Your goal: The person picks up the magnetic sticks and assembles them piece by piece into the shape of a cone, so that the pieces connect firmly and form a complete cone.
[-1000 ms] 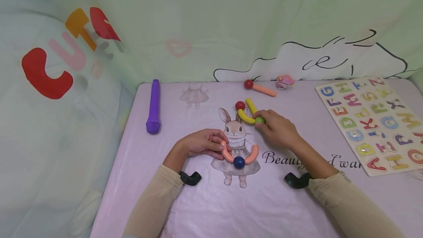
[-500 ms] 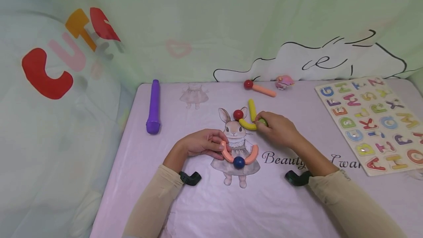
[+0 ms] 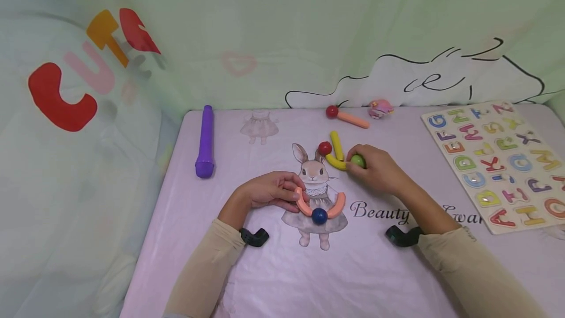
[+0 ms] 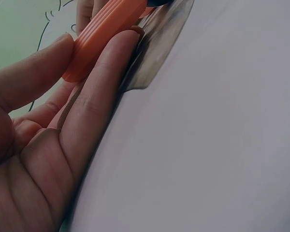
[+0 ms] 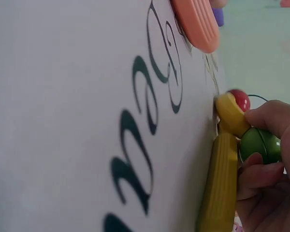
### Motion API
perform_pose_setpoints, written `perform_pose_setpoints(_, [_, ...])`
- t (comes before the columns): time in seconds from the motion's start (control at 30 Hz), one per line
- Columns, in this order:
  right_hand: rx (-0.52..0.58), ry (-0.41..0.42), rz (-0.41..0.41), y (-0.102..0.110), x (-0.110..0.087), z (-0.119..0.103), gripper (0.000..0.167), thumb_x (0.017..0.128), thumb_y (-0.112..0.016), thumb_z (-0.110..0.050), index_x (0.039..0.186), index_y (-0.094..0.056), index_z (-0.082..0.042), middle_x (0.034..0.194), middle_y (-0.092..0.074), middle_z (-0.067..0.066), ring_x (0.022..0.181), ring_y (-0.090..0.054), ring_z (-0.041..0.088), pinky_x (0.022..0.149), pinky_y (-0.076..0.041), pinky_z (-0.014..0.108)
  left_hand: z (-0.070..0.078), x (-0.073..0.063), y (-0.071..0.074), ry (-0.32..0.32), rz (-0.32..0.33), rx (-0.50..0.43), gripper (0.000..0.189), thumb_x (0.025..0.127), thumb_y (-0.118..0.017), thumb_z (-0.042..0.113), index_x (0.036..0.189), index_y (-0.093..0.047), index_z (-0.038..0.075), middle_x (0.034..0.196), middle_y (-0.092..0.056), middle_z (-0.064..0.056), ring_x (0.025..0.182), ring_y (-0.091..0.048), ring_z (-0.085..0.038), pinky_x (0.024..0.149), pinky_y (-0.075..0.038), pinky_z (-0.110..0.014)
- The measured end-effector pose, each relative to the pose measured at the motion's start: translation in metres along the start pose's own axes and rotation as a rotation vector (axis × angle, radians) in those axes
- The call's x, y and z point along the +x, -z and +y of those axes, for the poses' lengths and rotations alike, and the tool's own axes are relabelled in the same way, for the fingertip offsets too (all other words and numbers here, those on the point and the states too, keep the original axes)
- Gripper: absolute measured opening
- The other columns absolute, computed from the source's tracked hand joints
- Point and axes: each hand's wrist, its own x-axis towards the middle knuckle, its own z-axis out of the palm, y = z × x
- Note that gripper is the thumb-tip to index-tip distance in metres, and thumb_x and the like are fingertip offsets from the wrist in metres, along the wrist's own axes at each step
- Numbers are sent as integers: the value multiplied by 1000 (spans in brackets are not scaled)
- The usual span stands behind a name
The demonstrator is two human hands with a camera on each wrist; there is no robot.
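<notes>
In the head view my left hand [image 3: 277, 191] pinches one end of a peach curved stick [image 4: 99, 43]. A blue ball [image 3: 320, 216] joins it to a second peach curved stick [image 3: 338, 205], forming a U over the printed rabbit. My right hand [image 3: 375, 168] has its fingers around a green ball [image 5: 260, 145], fingertips also at the end of a yellow curved stick [image 3: 335, 162]. At that stick's other end is a red ball [image 3: 324, 148]. A straight yellow stick [image 3: 337, 145] lies just behind. In the right wrist view, a yellow stick [image 5: 220, 188] runs beneath the hand.
A purple toy microphone [image 3: 205, 144] lies at the left. Near the back edge are another red ball [image 3: 332, 112], a peach straight stick [image 3: 353, 120] and a small pink toy [image 3: 380, 109]. A wooden alphabet puzzle board [image 3: 474, 171] covers the right side.
The red ball with the yellow curved stick first came nearer, then shifted right. My right hand and the green ball moved right. My left hand keeps still on the peach stick.
</notes>
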Motion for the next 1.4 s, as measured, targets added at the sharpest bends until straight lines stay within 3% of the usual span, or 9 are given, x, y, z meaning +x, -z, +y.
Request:
perform_pose_setpoints(0.23, [-15,3,-17,4,3,2,18,97,-66,-22,109,-63,-8,93,-64,10,82,-53,23,70,-43,32,-1,2,1,0,4,-9,24,99,-60,-4,122,-54,0,115,-72,-12,101,-73,-22,89,-60,-40])
perform_pose_setpoints(0.6, [-7,-66,-42,3,4,6,23,97,-70,-28,105,-57,-11,88,-60,9,76,-50,23,65,-39,33,-3,5,2,-6,-7,-9,24,99,-59,-4,122,-53,0,114,-72,-11,102,-73,-22,90,-60,-40])
perform_pose_setpoints(0.8, [4,-90,4,5,1,7,23,98,-68,-31,107,-58,-12,87,-57,9,78,-49,24,65,-39,33,-2,4,0,-14,-6,-1,22,100,-59,-4,121,-54,0,113,-72,-11,101,-73,-22,89,-60,-40])
perform_pose_setpoints(1.1, [45,-21,66,9,-10,-6,28,97,-72,-35,111,-64,-12,95,-62,9,86,-52,24,69,-43,31,-1,4,1,-2,-4,-3,23,99,-60,-3,122,-54,0,114,-72,-11,102,-73,-22,90,-59,-40])
perform_pose_setpoints(1.23, [91,-11,8,7,-14,-14,30,96,-72,-35,115,-64,-14,92,-64,8,81,-56,22,67,-46,27,-2,3,1,-8,-3,-1,23,100,-59,-3,122,-54,0,114,-72,-12,102,-73,-23,90,-59,-41])
perform_pose_setpoints(1.4, [143,-25,-138,2,-19,-19,26,98,-70,-34,116,-62,-17,82,-64,3,67,-61,16,66,-52,26,-2,2,1,-3,5,8,22,100,-59,-2,122,-55,1,114,-72,-11,103,-73,-22,90,-60,-40])
